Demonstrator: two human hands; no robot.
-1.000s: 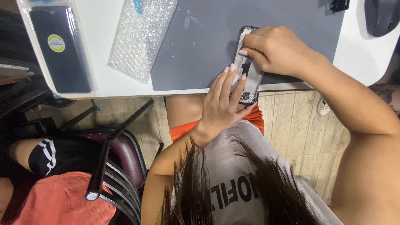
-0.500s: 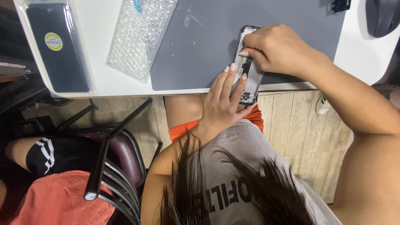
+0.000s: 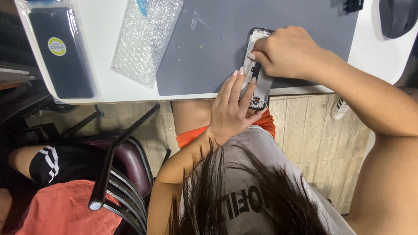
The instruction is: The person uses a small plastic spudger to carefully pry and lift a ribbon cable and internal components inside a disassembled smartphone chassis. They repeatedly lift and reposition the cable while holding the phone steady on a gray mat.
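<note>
A: At the near edge of the grey mat (image 3: 209, 56), where does the opened phone (image 3: 257, 76) lie?

B: Lengthwise away from the person, its near end overhanging the table (image 3: 104, 93); the left hand (image 3: 233, 109) presses flat fingers on its lower half; the right hand (image 3: 287, 52) pinches something at its upper part.

A: Pinches what?

B: Hidden under the fingers; I cannot tell.

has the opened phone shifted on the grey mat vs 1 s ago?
No. The opened phone lies at the same spot on the grey mat, overhanging the table edge as before, under the left hand and right hand.
</note>
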